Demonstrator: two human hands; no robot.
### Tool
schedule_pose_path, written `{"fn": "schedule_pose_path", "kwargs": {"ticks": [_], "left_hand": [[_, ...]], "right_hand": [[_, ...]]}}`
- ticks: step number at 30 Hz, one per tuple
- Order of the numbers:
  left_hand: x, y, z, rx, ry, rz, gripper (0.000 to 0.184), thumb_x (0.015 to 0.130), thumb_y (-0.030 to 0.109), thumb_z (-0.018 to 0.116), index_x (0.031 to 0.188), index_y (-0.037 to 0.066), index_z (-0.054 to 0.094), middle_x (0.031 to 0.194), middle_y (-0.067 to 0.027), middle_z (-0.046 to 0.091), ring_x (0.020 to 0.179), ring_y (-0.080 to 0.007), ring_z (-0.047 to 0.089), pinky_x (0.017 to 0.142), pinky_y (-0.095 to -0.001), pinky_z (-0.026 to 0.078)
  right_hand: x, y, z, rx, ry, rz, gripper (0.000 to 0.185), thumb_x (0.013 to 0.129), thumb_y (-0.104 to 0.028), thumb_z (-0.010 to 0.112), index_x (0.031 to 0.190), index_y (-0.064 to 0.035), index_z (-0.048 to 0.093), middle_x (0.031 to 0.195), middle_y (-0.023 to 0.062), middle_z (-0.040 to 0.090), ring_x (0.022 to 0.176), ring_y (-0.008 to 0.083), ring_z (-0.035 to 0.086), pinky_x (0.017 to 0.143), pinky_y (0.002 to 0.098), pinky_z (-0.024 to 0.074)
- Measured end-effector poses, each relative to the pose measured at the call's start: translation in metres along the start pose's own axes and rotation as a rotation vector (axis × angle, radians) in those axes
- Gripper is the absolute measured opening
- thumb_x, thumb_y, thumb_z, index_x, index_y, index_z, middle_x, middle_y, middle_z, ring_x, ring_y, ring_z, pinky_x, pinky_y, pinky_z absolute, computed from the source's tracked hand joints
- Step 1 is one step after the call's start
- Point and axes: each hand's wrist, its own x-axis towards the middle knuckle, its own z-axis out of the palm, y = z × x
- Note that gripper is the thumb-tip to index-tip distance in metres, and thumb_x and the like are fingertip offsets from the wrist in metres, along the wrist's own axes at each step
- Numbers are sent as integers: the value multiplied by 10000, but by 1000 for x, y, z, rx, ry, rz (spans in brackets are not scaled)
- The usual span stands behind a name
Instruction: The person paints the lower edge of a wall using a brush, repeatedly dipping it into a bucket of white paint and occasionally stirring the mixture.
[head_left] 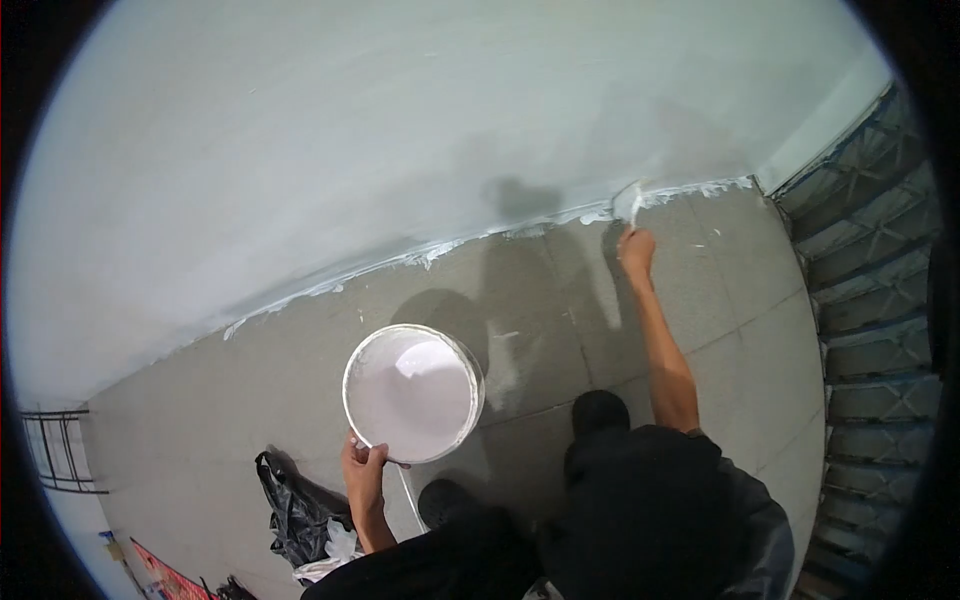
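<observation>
My left hand (pixel 366 478) pinches the near rim of a white bucket (pixel 478 385), which is tilted so that its round mouth faces me. Pale, whitish paint (pixel 405 400) fills the inside that shows. Farther off to the right, my right hand (pixel 636 250) is wrapped round the handle of a pale paintbrush (pixel 628 203). The brush head touches the foot of the wall (pixel 330 160), where wall and floor meet. Its bristles are blurred and hard to make out. White smears (pixel 435 252) run in a rough line along that joint.
Grey floor tiles (pixel 700 290) carry a few white specks. A black plastic bag (pixel 295 515) lies left of my legs, beside some whitish plastic. A slatted metal gate (pixel 865 300) stands along the right. At far left is a dark metal rack (pixel 60 450). My shoe (pixel 600 412) is near the brush arm.
</observation>
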Motion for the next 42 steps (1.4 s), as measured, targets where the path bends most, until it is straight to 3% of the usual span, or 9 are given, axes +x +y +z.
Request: {"fn": "schedule_pose_path", "kwargs": {"ticks": [2,4,6,18,20,26,32,36,42], "left_hand": [[-1,1,1,2,0,1,392,742,-42,483,1133,-40,453,890,-130,597,671,-202,610,513,-334,549],[-1,2,1,23,4,8,449,746,-21,469,1191,-40,413,880,-133,591,641,-198,599,504,-334,536],[-1,0,3,30,2,11,484,748,-9,462,1225,-40,388,880,-133,587,626,-196,594,499,-333,528],[1,-5,-3,-37,-43,34,410,754,-45,479,1163,-34,443,910,-118,597,669,-194,610,506,-329,550],[0,-5,-2,-33,-34,29,413,752,-45,480,1163,-35,443,914,-119,599,664,-195,610,505,-330,549],[-1,-2,-1,-19,-31,28,426,747,-41,480,1171,-38,438,912,-123,601,667,-195,611,510,-336,546],[-2,-1,0,-16,-28,10,425,747,-40,472,1171,-35,435,917,-126,596,678,-191,609,514,-335,546],[0,-1,1,-18,-33,15,420,748,-35,473,1167,-31,439,905,-121,596,670,-191,608,515,-334,545],[-2,2,4,-31,-43,23,417,748,-27,477,1164,-32,442,895,-118,596,668,-195,608,517,-333,545]], "right_hand": [[-12,-5,22,-82,35,-117,334,856,-164,519,654,92,591,560,221,567,513,301,594,508,419,429],[-30,-28,27,18,-61,45,358,858,-172,522,632,100,576,547,201,565,501,292,593,497,408,426],[-41,-24,40,-29,-55,-134,376,868,-180,512,612,89,573,536,179,560,497,277,592,481,405,419],[-77,-45,-39,580,-704,298,384,918,-326,471,657,-60,562,523,-9,444,447,76,390,387,237,280],[-59,0,-55,318,-536,80,432,911,-360,471,653,-28,572,495,38,482,472,133,468,426,341,349],[73,69,-75,-340,272,-182,402,875,-230,504,628,74,597,591,240,571,570,349,611,516,421,428],[78,80,-28,-252,169,-237,356,841,-213,527,666,90,592,617,271,553,568,394,589,508,448,411],[9,21,-23,-86,80,-277,350,851,-158,525,608,94,546,517,240,500,417,314,521,445,411,368],[-49,-7,-3,-28,-187,-343,322,864,-156,517,648,79,553,509,201,496,428,245,495,453,401,386]]}}
